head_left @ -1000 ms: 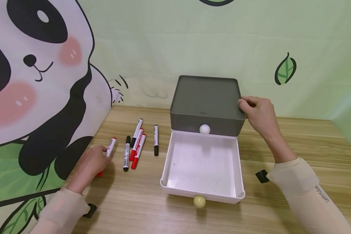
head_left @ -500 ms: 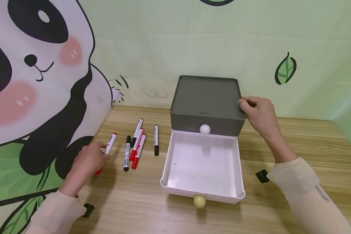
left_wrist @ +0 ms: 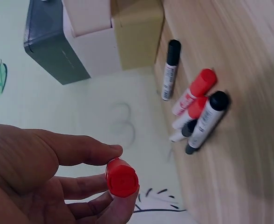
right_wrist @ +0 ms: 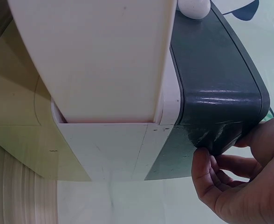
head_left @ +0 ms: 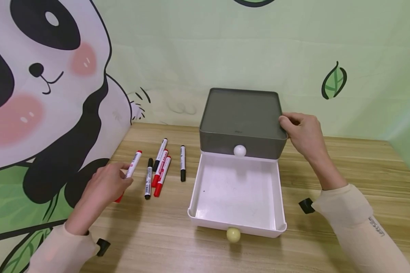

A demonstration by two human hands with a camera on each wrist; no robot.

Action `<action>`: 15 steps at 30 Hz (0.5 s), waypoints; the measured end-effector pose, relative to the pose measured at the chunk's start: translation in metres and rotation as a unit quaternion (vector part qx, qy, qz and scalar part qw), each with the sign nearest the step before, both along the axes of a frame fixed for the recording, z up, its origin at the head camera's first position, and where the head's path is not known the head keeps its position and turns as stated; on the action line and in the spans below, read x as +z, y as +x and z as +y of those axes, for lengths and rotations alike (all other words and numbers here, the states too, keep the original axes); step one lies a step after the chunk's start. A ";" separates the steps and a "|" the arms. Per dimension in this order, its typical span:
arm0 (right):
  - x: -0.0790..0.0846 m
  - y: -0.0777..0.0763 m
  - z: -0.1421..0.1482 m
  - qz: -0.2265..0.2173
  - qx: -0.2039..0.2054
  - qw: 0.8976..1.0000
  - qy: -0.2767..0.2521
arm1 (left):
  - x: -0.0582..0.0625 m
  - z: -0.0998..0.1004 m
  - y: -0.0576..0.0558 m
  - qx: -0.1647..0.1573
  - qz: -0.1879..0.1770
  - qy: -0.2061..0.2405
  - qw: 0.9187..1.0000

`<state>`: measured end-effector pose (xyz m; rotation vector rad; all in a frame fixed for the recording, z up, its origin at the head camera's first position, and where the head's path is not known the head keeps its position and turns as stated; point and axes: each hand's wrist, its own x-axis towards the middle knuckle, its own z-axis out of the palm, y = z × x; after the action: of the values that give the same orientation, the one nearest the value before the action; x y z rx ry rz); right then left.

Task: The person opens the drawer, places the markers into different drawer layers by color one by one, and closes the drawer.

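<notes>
My left hand [head_left: 106,184] pinches a white marker with red ends [head_left: 134,163] between thumb and fingers, just left of the other markers. In the left wrist view its red end [left_wrist: 122,179] points at the camera. My right hand [head_left: 305,132] grips the right edge of the dark grey top tier [head_left: 242,113] of a drawer box, thumb on the upper rim and fingers curled round its side. Below that tier, the white drawer [head_left: 239,189] is pulled out, with a yellowish knob [head_left: 234,235] at its front.
Several markers lie on the wooden table [head_left: 157,235]: a black-capped one [head_left: 148,180], a red pair [head_left: 162,176] and a black one [head_left: 182,163] nearer the box. A yellow tier [right_wrist: 16,93] forms the box's bottom. Behind stands a panda-print cloth [head_left: 164,68].
My left hand has raised the red-ended marker and shifted slightly right with it towards the other markers. The right hand keeps its grip on the box, and the drawer has not moved.
</notes>
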<state>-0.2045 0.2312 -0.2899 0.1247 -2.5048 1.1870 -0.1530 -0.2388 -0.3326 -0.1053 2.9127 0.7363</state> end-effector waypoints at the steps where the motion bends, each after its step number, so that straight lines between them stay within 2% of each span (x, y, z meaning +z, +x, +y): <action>1: 0.000 0.000 0.000 0.000 0.000 1.000 0.000 | 0.002 0.002 0.002 -0.003 0.002 0.001 1.000; 15: 0.000 -0.001 0.000 -0.002 -0.003 1.000 0.003 | 0.026 0.028 0.017 -0.035 0.026 0.009 0.999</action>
<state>-0.2055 0.2316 -0.2899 0.1172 -2.5107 1.1782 -0.1365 -0.2109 -0.3065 0.0176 2.9415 0.7650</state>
